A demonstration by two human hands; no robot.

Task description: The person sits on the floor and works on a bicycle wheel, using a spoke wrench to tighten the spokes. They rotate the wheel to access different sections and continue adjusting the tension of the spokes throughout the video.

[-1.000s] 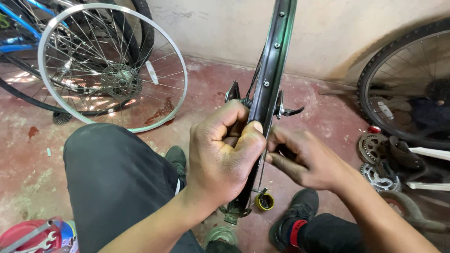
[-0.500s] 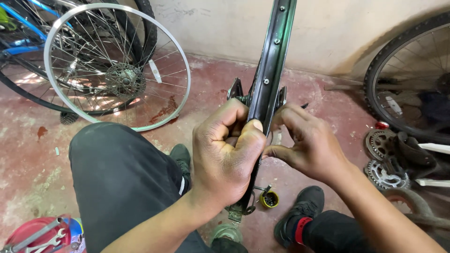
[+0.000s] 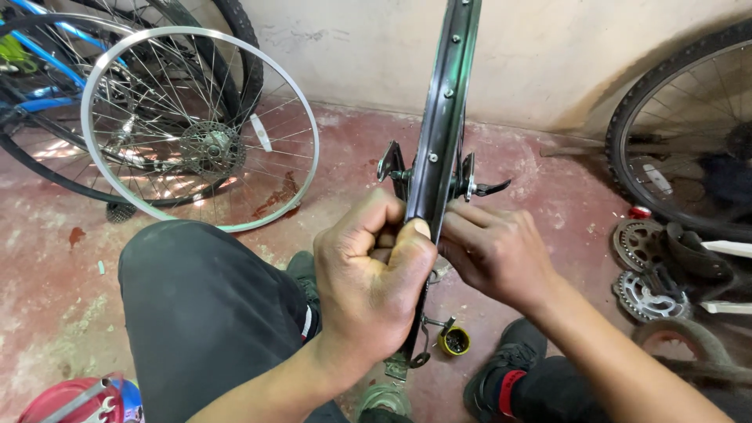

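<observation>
Centrally, the left hand [image 3: 372, 274] is clenched around the dark bicycle rim [image 3: 442, 117], which stands upright mid-frame; the right hand [image 3: 493, 254] pinches its edge. Below sits a small yellow-rimmed pot [image 3: 454, 341]; a silver spoked wheel [image 3: 204, 129] leans upper left.

Bike repair workshop: loose wheels [image 3: 200, 129], sprockets [image 3: 638, 235], stained floor [image 3: 47, 258]

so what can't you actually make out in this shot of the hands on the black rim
Head view only:
- What the left hand pinches against the black rim: hidden by its curled fingers.
- Right hand fingertips: hidden behind the rim.
- Rim top: cut off by the frame edge.
- Small yellow cup contents: too small.
- Sprockets: partly covered by dark parts.
</observation>
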